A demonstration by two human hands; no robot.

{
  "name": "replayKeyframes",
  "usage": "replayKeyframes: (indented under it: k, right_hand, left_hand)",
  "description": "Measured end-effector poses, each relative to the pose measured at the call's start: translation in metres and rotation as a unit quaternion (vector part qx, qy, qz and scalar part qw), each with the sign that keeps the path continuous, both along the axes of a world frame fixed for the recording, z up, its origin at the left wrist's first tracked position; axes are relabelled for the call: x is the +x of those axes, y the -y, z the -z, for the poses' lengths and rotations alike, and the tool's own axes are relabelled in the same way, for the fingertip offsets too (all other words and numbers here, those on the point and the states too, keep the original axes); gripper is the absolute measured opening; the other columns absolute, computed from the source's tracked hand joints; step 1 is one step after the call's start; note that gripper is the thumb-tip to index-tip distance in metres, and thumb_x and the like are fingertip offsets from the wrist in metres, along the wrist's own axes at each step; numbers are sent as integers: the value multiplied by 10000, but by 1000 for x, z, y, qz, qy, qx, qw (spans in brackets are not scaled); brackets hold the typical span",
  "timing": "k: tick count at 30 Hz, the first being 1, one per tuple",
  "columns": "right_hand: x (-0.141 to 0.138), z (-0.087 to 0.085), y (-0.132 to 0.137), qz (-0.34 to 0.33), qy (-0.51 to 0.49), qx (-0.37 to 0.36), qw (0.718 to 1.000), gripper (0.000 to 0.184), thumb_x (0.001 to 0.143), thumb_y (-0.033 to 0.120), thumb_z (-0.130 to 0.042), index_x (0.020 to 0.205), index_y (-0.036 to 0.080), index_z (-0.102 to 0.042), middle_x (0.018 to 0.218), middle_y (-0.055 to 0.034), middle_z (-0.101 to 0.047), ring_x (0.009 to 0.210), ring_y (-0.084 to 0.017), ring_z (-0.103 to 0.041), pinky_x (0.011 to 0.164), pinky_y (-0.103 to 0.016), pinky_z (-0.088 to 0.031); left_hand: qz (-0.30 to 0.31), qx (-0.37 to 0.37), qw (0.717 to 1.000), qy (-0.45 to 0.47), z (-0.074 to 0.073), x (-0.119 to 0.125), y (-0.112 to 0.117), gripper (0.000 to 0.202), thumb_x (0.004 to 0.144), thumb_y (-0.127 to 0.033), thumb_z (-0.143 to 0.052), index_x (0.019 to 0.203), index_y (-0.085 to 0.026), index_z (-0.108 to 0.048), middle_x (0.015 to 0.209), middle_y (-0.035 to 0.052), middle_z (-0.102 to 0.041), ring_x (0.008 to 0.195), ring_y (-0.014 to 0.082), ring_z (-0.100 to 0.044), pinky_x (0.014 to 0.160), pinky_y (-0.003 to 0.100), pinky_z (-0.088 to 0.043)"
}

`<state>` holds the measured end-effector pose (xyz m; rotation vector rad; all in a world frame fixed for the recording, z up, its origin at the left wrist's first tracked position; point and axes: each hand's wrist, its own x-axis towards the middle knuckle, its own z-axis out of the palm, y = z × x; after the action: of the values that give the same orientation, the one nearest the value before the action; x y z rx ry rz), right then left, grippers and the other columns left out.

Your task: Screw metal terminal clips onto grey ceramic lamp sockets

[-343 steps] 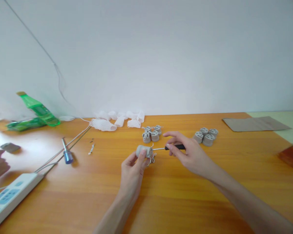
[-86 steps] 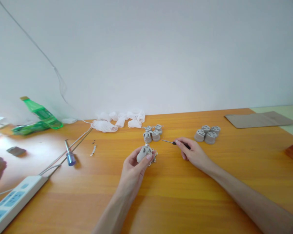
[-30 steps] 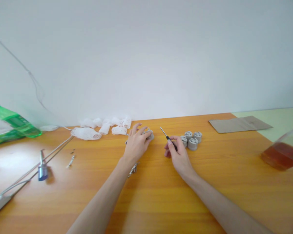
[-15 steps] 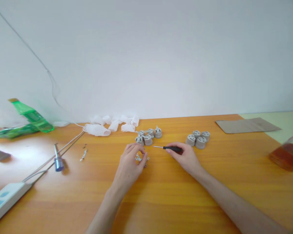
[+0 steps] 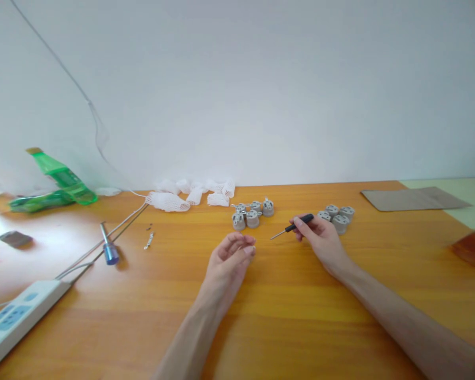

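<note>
While right hand (image 5: 320, 243) grips screwdriver (image 5: 298, 224) | left hand (image 5: 229, 261) empty | four sockets (image 5: 332, 210)

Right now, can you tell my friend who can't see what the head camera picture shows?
A right hand holds a small black-handled screwdriver over an orange wooden table. A curled left hand is near a cluster of grey ceramic lamp sockets.

Your forearms, the left forearm (image 5: 192, 338) and the right forearm (image 5: 404, 316), were bare and slim. Your left hand (image 5: 228, 261) and your right hand (image 5: 322, 243) were bare too, with long, thin fingers (image 5: 237, 244), and the thumbnail (image 5: 250, 251) of the left hand looked short.
</note>
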<state>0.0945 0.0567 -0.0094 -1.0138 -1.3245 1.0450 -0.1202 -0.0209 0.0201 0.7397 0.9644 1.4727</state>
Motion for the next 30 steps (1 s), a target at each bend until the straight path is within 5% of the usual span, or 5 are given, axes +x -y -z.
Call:
replayKeyframes:
  k: [5, 11, 14, 19, 30]
  right_hand:
    - [16, -29, -8, -5, -6, 25, 1000, 440, 826, 651, -686, 830, 211, -689, 856, -78, -716, 763, -212, -654, 735, -378, -555]
    - [55, -70, -21, -66, -61, 10, 996, 344, 896, 561, -633, 821, 226, -608, 828, -66, -740, 798, -230, -709, 763, -376, -545]
    - [81, -82, -27, -63, 37, 4, 997, 347, 941, 551, -546, 873, 214, -591, 872, -73, -751, 820, -227, -712, 742, -355, -535]
    - [124, -80, -39, 6, 439, 56, 897, 189, 872, 374, -657, 845, 199, -593, 877, -80, -734, 789, -228, -670, 690, -331, -476]
    - [138, -68, -47, -53, 511, 40, 857, 280, 727, 331, -783, 877, 206, -582, 867, -46, -719, 728, -201, -638, 627, -289, -425]
  left_hand:
    - [51, -55, 989, 125, -8, 15, 7, 317, 616, -67, -863, 867, -196, -718, 905, 3, -722, 947, 130, -694, 882, 229, -532]
    - [100, -73, 988, 97, -7, 27, 4, 358, 718, -136, -803, 1072, -179, -774, 1107, 78, -765, 1093, 179, -690, 986, 260, -523]
    - [139, -90, 983, 79, -10, 41, -1, 368, 787, -183, -752, 1154, -158, -758, 1258, 116, -727, 1206, 218, -652, 1059, 301, -495]
    - [160, -105, 980, 57, -5, 67, -18, 324, 814, -161, -726, 1132, -111, -765, 1242, 146, -734, 1192, 227, -664, 1077, 313, -489]
    - [153, -9, 983, -97, 29, 94, -24, 370, 822, -296, -791, 1163, -157, -755, 1211, 132, -748, 1132, 242, -690, 1052, 362, -515]
